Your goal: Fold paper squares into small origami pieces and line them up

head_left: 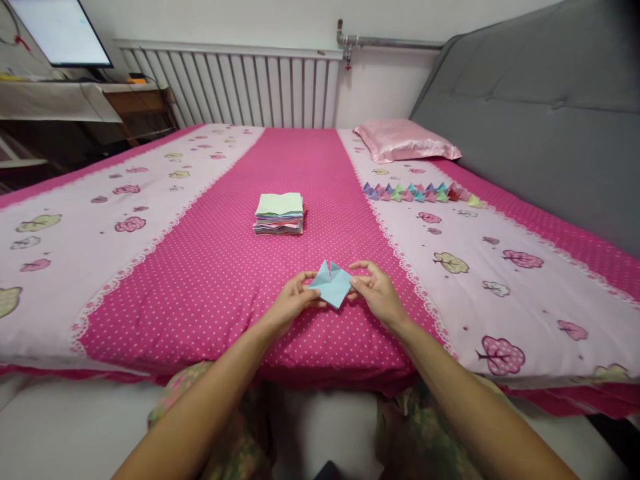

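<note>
A light blue folded paper (334, 287) with two raised points at its top is held between both hands, over the near part of the bed. My left hand (296, 297) pinches its left corner between thumb and fingers. On the other side, my right hand (376, 291) grips the right corner, thumb in front and index finger raised. Beyond the hands lies a stack of coloured paper squares (279, 215), with a pale green sheet on top. To the right, folded paper pieces (423, 193) in several colours stand in rows.
The bed carries a pink dotted cover (300, 160) with pale printed side bands. A pink pillow (405, 140) lies at the far right by the grey headboard (530, 113). A radiator (235, 83) lines the wall, and a monitor (60, 33) stands on a desk at left.
</note>
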`<state>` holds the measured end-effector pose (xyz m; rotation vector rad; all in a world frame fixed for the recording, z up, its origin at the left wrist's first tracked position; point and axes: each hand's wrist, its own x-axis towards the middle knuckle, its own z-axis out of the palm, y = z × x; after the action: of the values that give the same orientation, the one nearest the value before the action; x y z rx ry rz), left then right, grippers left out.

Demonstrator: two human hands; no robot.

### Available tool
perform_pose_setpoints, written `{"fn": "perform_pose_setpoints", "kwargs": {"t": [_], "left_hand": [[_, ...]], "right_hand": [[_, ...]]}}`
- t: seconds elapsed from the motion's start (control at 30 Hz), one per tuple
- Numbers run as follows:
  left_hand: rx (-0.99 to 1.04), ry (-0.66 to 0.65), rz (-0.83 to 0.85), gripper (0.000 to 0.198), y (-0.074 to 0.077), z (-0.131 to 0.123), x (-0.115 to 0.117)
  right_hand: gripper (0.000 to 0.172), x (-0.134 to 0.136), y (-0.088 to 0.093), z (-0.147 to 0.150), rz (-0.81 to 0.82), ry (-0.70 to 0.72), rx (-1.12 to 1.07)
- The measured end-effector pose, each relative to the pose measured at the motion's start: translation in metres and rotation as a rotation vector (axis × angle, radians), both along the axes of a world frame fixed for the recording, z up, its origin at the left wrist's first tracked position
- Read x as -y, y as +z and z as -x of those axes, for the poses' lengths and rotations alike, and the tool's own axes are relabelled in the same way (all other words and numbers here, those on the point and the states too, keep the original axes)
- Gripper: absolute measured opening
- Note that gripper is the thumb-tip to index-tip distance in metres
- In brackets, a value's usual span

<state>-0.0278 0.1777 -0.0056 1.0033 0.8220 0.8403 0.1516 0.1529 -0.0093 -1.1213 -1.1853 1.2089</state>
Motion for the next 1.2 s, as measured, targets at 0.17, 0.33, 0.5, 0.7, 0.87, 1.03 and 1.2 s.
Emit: {"fn": "perform_pose_setpoints", "kwargs": {"t": [0.17, 0.33, 0.5, 0.7, 0.87, 1.03, 1.2], "left_hand": [[-0.092, -0.019, -0.053, 0.031, -0.0039, -0.0023, 0.001], [-0.157, 0.035, -0.09, 0.029, -0.0074, -0.0018, -0.0001], [-0.225, 0.021, -0.237, 0.022, -0.0052, 0.0003, 0.0], [-0.26, 0.09, -0.279, 0.018, -0.0038, -0.0006, -0.0004], [-0.245, 0.131, -0.244, 0.021, -0.0066, -0.0006, -0.0012], [-0.251, 0.149, -0.22, 0.023, -0.0033, -0.0012, 0.0011], [-0.234, 0.168, -0.204, 0.023, -0.0036, -0.0019, 0.0012]], "right_hand": [[0.021, 0.0005, -0.0053, 0.0055, -0.049, -0.007, -0.02], [0.016, 0.0017, -0.0066, 0.0053, -0.166, 0.023, 0.095], [0.026, 0.0048, -0.0019, 0.0047, -0.212, 0.041, 0.313], [0.026, 0.0055, -0.0009, 0.0039, -0.254, 0.043, 0.402], [0.024, 0.0037, -0.0037, 0.0026, -0.308, 0.053, 0.418], [0.022, 0.002, -0.0065, 0.0019, -0.34, 0.029, 0.428], [0.02, 0.0029, -0.0054, 0.0025, -0.358, 0.056, 0.421]]}}
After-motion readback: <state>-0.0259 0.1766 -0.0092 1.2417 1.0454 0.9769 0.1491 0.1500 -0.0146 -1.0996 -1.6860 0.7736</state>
